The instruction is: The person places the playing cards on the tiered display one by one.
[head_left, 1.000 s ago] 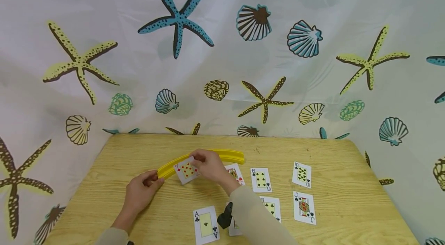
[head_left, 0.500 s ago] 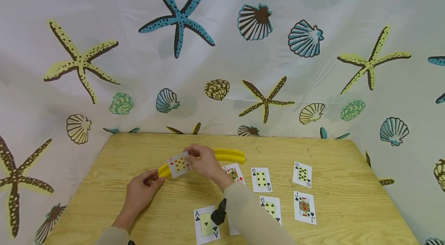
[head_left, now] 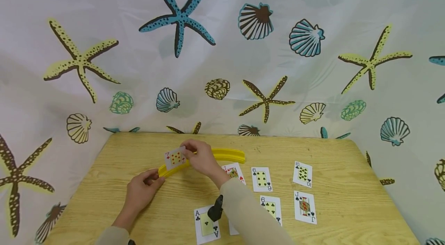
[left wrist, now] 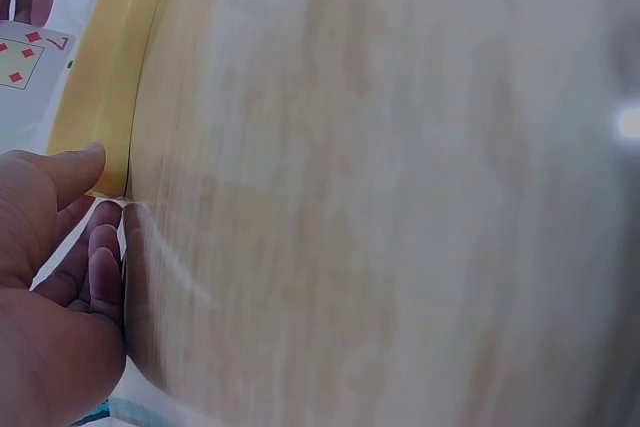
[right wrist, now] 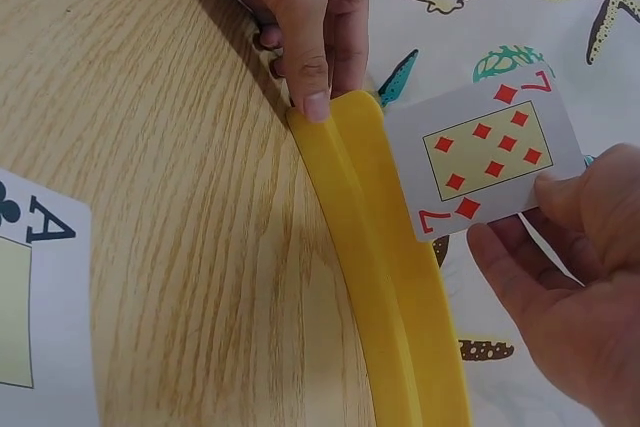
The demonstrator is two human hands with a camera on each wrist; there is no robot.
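My right hand (head_left: 201, 159) pinches the seven of diamonds (head_left: 175, 158) between thumb and fingers. In the head view the card stands over the left part of a curved yellow card holder (head_left: 227, 155); the right wrist view shows its lower edge close at the holder's groove. My left hand (head_left: 141, 191) grips the holder's left end, with the thumb on the near side and the fingers curled behind, as the left wrist view shows. Behind my right hand the middle of the holder is hidden.
Face-up cards lie nearer and to the right: the ace of clubs (head_left: 206, 229), a jack of hearts (head_left: 233, 171), the six of spades (head_left: 262, 179), the six of clubs (head_left: 271, 208), the ten of clubs (head_left: 302, 174) and the jack of spades (head_left: 305, 207). A patterned curtain (head_left: 222, 55) hangs behind the wooden table (head_left: 333, 156).
My right hand has carried the seven of diamonds left and away from me, from in front of the holder to over it, tilting it more upright. The left hand has stayed on the holder's end.
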